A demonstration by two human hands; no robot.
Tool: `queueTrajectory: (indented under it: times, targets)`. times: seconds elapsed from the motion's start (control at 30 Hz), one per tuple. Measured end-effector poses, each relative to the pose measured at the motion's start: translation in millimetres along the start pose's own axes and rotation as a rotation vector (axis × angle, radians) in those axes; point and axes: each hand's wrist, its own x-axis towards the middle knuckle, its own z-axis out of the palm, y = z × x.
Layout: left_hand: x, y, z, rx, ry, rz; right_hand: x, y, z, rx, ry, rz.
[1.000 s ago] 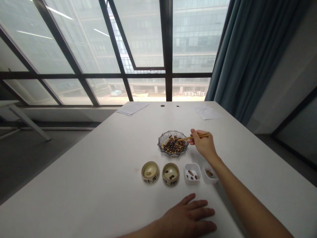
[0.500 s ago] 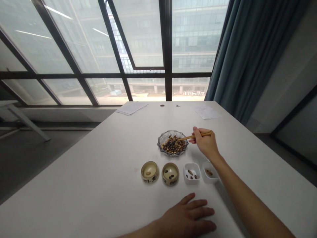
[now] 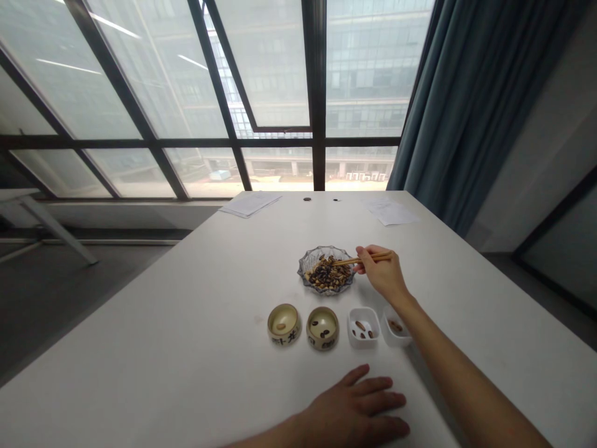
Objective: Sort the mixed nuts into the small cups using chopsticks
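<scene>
My right hand [image 3: 380,269] is closed around a pair of wooden chopsticks [image 3: 361,258], whose tips reach into a scalloped glass bowl [image 3: 303,278]. Mixed seeds and nuts [image 3: 326,272], dark and tan, fill this bowl; whether the tips pinch a piece is too small to tell. My left hand [image 3: 357,407] lies flat on the table with its fingers spread, holding nothing. Between my hands stand two beige ceramic bowls: the left bowl [image 3: 270,328] contains one pale nut, the right bowl [image 3: 336,330] a few dark seeds. Beside them, a white square dish [image 3: 351,318] has several brown pieces.
A second white dish [image 3: 394,339], partly covered by my right forearm, holds brown pieces. Papers [image 3: 249,204] lie at the table's far left and another sheet [image 3: 394,213] at the far right. Windows and a blue curtain [image 3: 433,124] stand beyond the white table [image 3: 186,323].
My right hand has shifted slightly left and down, with the chopstick tips a little deeper among the seeds. My left hand stays flat in place. The whole view has drifted slightly.
</scene>
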Motion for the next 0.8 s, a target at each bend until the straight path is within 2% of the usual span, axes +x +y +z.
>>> queueTrajectory:
  times: [0.3,0.43,0.63,0.8]
  targets:
    - [-1.2,0.6,1.6,0.012,-0.005,-0.004,-0.6,3.3,3.3,0.053,0.01,0.042]
    - [-1.1,0.2,0.9,-0.002,-0.004,-0.004,-0.5,-3.8,1.1,0.042,0.046,0.034]
    - [0.7,0.9,-2.2,-0.032,-0.007,-0.016,-6.4,-46.3,-15.4,0.084,0.101,0.007]
    - [2.7,2.3,-9.4,-0.115,-0.036,-0.032,-29.8,-93.1,-31.3,0.035,0.0,-0.016]
